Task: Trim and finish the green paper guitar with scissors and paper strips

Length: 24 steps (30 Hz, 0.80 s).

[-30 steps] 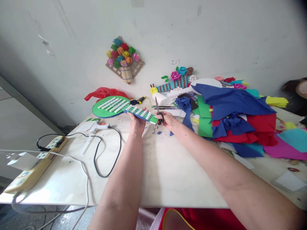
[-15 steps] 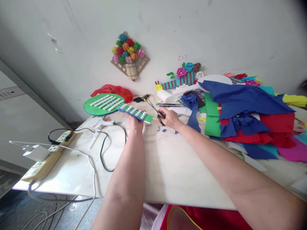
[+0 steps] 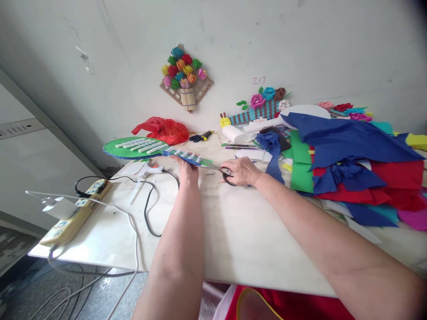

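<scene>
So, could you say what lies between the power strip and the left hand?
Head view: a white glue gun and a looping black cord, short of the left hand.

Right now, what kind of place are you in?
Probably a craft corner or hobby room: coloured paper is heaped on the table, paper flowers hang on the wall, and the right hand holds scissors, the left hand a paper racket.

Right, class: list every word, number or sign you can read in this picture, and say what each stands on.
"217": pink handwriting on the wall, above the paper flower basket.
Power strip: its blue labels are too small to read.
Nothing else is legible.
</scene>
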Each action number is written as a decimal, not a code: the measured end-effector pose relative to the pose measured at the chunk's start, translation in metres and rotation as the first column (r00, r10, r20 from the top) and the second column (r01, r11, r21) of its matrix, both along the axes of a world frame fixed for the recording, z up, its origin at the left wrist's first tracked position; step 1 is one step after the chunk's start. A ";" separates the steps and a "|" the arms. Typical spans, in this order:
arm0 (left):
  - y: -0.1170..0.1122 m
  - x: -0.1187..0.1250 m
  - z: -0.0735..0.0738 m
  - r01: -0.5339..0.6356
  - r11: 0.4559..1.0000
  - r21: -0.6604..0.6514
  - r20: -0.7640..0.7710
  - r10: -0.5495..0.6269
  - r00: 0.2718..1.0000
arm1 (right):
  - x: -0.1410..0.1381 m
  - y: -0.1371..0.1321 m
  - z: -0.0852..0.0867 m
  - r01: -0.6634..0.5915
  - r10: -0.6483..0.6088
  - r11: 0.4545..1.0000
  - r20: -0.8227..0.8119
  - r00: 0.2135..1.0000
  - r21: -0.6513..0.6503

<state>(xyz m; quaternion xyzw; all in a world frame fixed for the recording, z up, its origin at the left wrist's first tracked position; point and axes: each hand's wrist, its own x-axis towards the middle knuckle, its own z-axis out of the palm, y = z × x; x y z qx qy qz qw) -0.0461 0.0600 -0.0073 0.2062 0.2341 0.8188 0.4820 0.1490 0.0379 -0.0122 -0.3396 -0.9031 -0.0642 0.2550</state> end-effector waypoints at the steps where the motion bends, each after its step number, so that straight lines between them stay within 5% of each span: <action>1: 0.000 -0.001 0.000 -0.006 1.000 -0.018 -0.003 0.005 1.000 | 0.001 0.001 0.000 0.001 -0.001 1.000 0.008 1.000 0.006; 24: 0.007 -0.012 -0.007 -0.021 0.996 -0.090 0.012 0.023 1.000 | -0.001 0.000 -0.001 -0.070 0.056 0.992 0.124 0.991 0.109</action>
